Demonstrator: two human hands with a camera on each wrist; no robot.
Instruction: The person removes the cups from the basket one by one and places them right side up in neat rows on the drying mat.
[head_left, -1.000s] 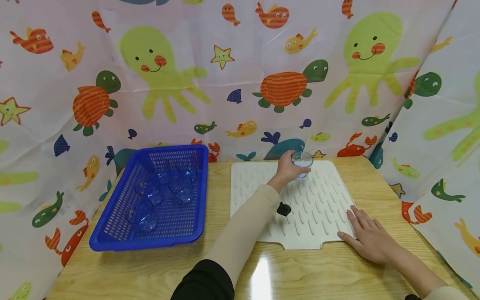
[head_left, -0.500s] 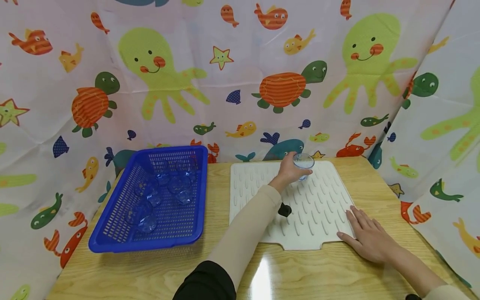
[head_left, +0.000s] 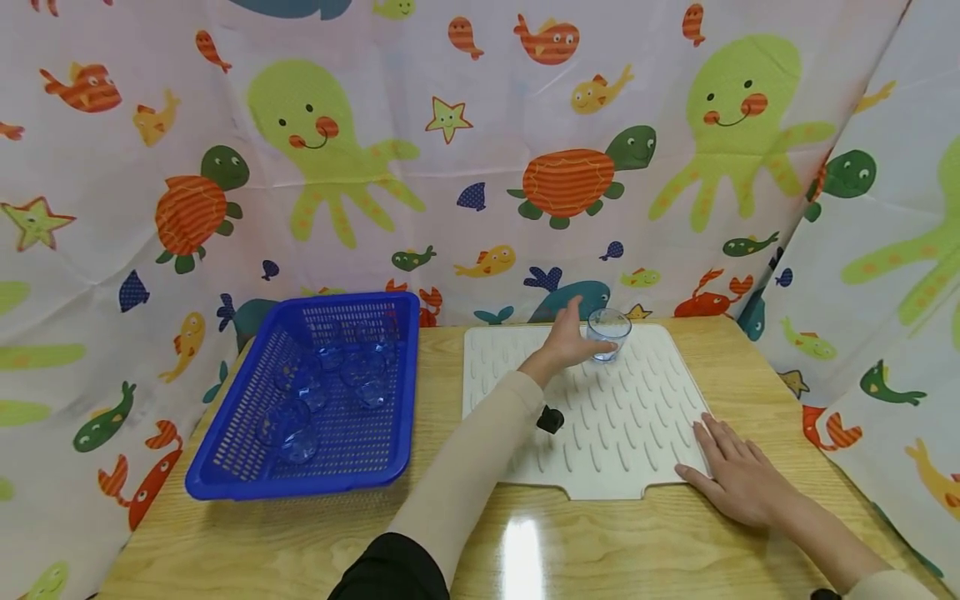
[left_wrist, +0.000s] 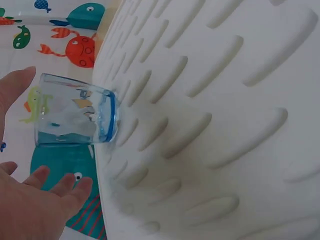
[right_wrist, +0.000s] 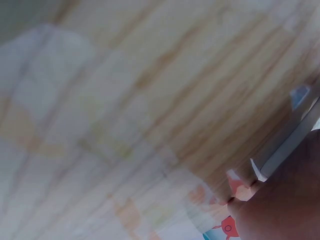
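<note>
A clear bluish drinking glass [head_left: 611,327] stands upright near the back of a white ribbed drying mat [head_left: 600,450]. Just left of it is my left hand [head_left: 564,340], its thumb and fingers spread apart. In the left wrist view the glass [left_wrist: 75,112] rests with its base on the mat, and a gap shows between it and the fingers. My right hand [head_left: 738,475] lies flat at the mat's right front edge, fingertips on the mat; the right wrist view shows only part of that hand [right_wrist: 285,205] beside the mat's edge.
A blue plastic basket [head_left: 402,400] at the left of the wooden table [head_left: 315,542] holds several clear bluish glasses [head_left: 298,445]. A curtain printed with sea animals [head_left: 465,83] hangs close behind the table and along its sides.
My left hand has let go of the glass: its fingers have spread and drawn back to the left. The glass stays on the mat. My right hand has not moved.
</note>
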